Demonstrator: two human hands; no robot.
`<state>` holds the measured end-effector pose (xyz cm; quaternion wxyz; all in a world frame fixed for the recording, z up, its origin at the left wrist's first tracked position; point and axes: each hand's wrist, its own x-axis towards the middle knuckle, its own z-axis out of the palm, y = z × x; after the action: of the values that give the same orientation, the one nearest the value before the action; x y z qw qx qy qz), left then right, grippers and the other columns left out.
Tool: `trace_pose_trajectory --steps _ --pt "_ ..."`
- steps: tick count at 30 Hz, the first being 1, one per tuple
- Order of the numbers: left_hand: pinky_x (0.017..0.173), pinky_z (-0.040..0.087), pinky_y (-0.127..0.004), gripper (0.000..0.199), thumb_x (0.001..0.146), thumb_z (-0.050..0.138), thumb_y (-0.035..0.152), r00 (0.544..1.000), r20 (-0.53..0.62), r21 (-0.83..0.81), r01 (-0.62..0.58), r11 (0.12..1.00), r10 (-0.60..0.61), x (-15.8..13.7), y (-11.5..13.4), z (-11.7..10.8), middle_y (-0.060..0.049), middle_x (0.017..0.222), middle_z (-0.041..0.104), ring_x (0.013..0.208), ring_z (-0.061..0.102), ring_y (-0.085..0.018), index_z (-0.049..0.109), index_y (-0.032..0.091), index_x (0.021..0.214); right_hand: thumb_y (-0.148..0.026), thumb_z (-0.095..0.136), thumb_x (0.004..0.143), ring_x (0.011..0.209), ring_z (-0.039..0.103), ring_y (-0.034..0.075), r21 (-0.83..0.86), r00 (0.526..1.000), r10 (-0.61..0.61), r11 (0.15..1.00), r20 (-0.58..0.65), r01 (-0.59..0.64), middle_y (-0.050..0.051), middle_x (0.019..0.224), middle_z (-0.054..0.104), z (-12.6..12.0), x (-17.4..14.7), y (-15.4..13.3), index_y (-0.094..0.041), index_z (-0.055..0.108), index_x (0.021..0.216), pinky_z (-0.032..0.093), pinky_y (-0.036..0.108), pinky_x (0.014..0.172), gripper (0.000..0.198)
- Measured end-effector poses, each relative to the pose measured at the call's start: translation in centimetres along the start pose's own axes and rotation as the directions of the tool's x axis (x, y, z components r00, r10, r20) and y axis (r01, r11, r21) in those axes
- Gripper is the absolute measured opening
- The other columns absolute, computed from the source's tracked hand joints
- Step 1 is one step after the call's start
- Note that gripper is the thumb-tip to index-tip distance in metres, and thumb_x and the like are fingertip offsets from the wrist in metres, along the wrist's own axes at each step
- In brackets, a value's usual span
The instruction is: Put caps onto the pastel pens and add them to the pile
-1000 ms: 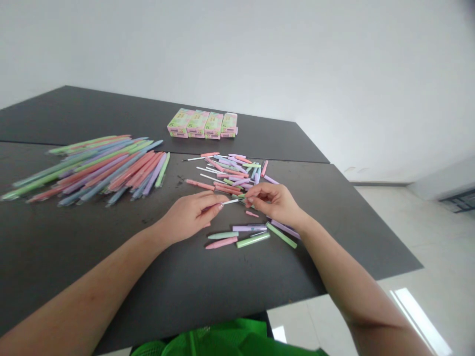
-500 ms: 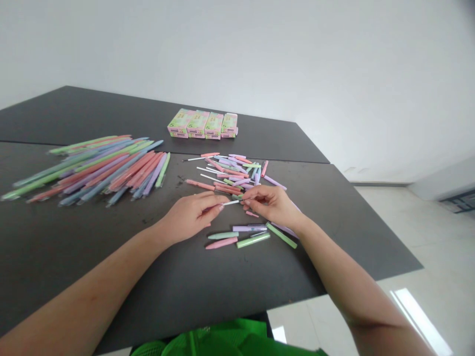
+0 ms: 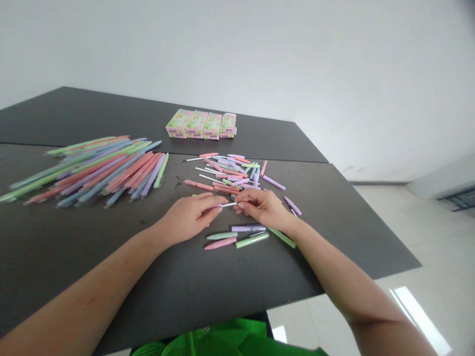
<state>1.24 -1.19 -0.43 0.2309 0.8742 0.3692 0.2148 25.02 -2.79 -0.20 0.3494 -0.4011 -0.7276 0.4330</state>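
My left hand [image 3: 191,217] is closed, thumb and fingers pinching a purple pen barrel, most of it hidden by the fingers. A white pen refill [image 3: 229,204] sticks out of it toward the right. At the refill's other end, my right hand [image 3: 265,206] is closed in a pinch that covers the tip. Just below the hands lie a purple pen cap [image 3: 241,228], a green pen cap [image 3: 252,241], a pale green pen piece [image 3: 221,236] and a pink pen piece [image 3: 220,243]. Beyond them is a loose heap of pen parts [image 3: 232,170], with several white refills among it.
Several coloured pens [image 3: 111,170] lie fanned out in a pile on the left of the dark table [image 3: 178,296]. Small pink-and-green boxes [image 3: 195,124] stand in a row at the back. Purple pieces [image 3: 293,205] lie right of my right hand, toward the table's right edge.
My right hand has moved slightly left, closer to my left hand, and less of the white refill shows between them. A purple piece behind my right wrist has come into view.
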Motion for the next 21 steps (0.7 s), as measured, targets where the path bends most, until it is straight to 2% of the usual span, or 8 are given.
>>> trace_pose_trajectory --steps 4,8,11,14,15,16,18,21 --pt "0.083 0.056 -0.029 0.038 0.094 0.042 0.042 1.000 -0.025 -0.019 0.016 1.000 -0.016 0.0 0.0 0.1 -0.004 0.116 0.068 0.104 0.064 -0.021 0.065 0.025 0.119 -0.037 0.062 0.087 0.077 0.069 0.014 0.054 0.999 0.037 0.998 -0.014 -0.036 0.005 0.085 0.068 -0.1 -0.1 0.3 -0.017 0.063 0.100 0.054 0.025 0.066 0.024" --pt "0.082 0.056 -0.029 0.036 0.092 0.045 0.041 0.999 -0.031 -0.023 0.040 0.999 -0.041 0.0 -0.2 0.2 -0.005 0.116 0.068 0.104 0.064 -0.022 0.066 0.023 0.116 -0.038 0.064 0.085 0.079 0.069 0.015 0.065 0.997 0.071 0.995 -0.024 -0.069 0.005 0.086 0.069 -0.7 -0.2 0.0 -0.016 0.063 0.104 0.054 0.025 0.066 0.029" --pt "0.080 0.056 -0.028 0.035 0.092 0.046 0.040 0.998 -0.043 -0.036 0.050 0.998 -0.051 -0.1 -0.5 0.3 -0.005 0.115 0.068 0.099 0.066 -0.021 0.066 0.022 0.115 -0.041 0.060 0.087 0.076 0.067 0.015 0.028 0.988 0.048 0.999 -0.144 -0.044 0.007 0.088 0.070 -2.8 -0.3 -0.2 -0.016 0.063 0.104 0.054 0.026 0.066 0.030" --pt "0.078 0.056 -0.027 0.035 0.092 0.047 0.040 0.998 -0.045 -0.049 0.046 0.998 -0.048 -0.1 -0.7 0.4 -0.005 0.116 0.067 0.092 0.067 -0.020 0.065 0.021 0.114 -0.044 0.054 0.088 0.071 0.066 0.016 -0.128 0.946 0.082 0.984 -0.314 -0.128 0.007 0.084 0.070 -6.2 -0.7 -0.1 -0.015 0.064 0.106 0.050 0.026 0.060 0.035" --pt "0.078 0.056 -0.028 0.035 0.092 0.048 0.040 0.998 -0.043 -0.046 0.044 0.998 -0.046 -0.1 -0.8 0.5 -0.005 0.116 0.067 0.090 0.068 -0.019 0.065 0.021 0.114 -0.042 0.055 0.087 0.069 0.065 0.015 -0.240 0.931 0.102 0.951 -0.349 -0.194 0.006 0.083 0.070 -7.5 -0.9 -0.1 -0.015 0.066 0.102 0.049 0.026 0.060 0.033" --pt "0.078 0.056 -0.028 0.035 0.092 0.048 0.040 0.998 -0.043 -0.038 0.042 0.998 -0.044 -0.1 -0.8 0.5 -0.005 0.116 0.067 0.088 0.068 -0.019 0.065 0.021 0.114 -0.041 0.057 0.084 0.066 0.064 0.015 -0.378 0.918 0.136 0.881 -0.372 -0.284 0.005 0.080 0.070 -8.6 -1.2 -0.1 -0.016 0.068 0.095 0.047 0.026 0.060 0.030" --pt "0.081 0.055 -0.029 0.034 0.092 0.048 0.040 0.998 -0.052 -0.008 0.041 0.999 -0.041 0.0 -1.0 0.6 -0.005 0.115 0.068 0.089 0.069 -0.020 0.066 0.022 0.114 -0.042 0.061 0.080 0.066 0.062 0.016 -0.608 0.905 0.228 0.678 -0.361 -0.413 0.004 0.074 0.070 -10.5 -1.9 -0.1 -0.017 0.071 0.083 0.043 0.027 0.060 0.027" --pt "0.082 0.054 -0.029 0.033 0.091 0.049 0.041 0.997 -0.063 0.016 0.049 0.999 -0.048 0.0 -1.1 0.7 -0.004 0.115 0.068 0.096 0.068 -0.022 0.067 0.023 0.112 -0.046 0.064 0.075 0.065 0.062 0.018 -0.744 0.865 0.412 0.474 -0.286 -0.472 0.005 0.070 0.070 -11.9 -2.8 -0.3 -0.019 0.072 0.073 0.039 0.027 0.056 0.029"
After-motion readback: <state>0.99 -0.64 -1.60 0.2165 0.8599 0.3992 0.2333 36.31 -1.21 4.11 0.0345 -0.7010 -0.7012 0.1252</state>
